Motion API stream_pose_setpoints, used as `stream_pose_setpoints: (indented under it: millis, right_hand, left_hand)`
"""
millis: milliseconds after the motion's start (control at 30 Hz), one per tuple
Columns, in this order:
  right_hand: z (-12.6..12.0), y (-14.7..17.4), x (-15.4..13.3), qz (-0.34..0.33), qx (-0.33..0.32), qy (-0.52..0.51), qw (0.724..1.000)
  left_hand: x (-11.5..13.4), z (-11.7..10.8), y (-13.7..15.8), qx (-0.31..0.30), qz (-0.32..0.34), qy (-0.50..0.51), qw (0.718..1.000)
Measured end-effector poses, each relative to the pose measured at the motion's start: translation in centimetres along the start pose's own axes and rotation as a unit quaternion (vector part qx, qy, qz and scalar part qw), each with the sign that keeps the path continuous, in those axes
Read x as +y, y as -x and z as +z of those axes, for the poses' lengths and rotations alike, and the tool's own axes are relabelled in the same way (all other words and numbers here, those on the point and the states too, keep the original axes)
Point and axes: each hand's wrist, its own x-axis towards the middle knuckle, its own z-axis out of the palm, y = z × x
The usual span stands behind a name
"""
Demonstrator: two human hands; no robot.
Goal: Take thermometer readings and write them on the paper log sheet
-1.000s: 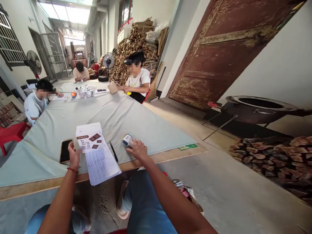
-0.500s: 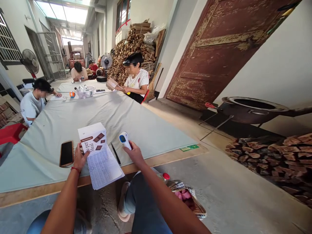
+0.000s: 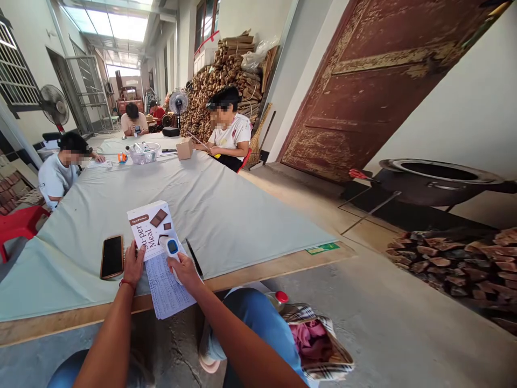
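My left hand point(image 3: 133, 264) grips the lower left edge of a white box point(image 3: 142, 220) printed with "NutriMotion" and chocolate pieces, its thumb on the front. My right hand point(image 3: 184, 271) is wrapped round a white infrared thermometer point(image 3: 171, 247) with a small blue-framed screen. The thermometer is over the box's lower right corner and hides part of it. Below the box, a handwritten sheet of paper point(image 3: 167, 293) hangs past the table edge. A dark pen point(image 3: 194, 257) lies right of the thermometer, and a smartphone point(image 3: 112, 257) lies left of my left hand.
A grey cloth covers the long table point(image 3: 242, 215). Farther along it are a clear plastic basket point(image 3: 144, 154), an orange tape roll point(image 3: 122, 158) and a cardboard box point(image 3: 184, 149). Several people sit around it. By my knee stand a red-lidded jar point(image 3: 280, 297) and a checked bag point(image 3: 329, 372).
My right hand has brought the thermometer left, from beside the pen to over the white box. The person at right has set the cardboard box on the table.
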Motion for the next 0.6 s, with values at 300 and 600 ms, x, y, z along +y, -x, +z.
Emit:
stream_pose_setpoints:
  millis: [300, 600]
  right_hand:
    - [0.4, -0.43, 1.08, -0.076, 0.032, 0.102, 0.991]
    - [0.9, -0.38, 0.99, -0.05, 0.036, 0.09, 0.994]
  left_hand:
    - [0.82, -0.4, -0.01, -0.014, 0.022, -0.053, 0.998]
    - [0.74, -0.37, 0.0, -0.01, 0.022, -0.05, 0.998]
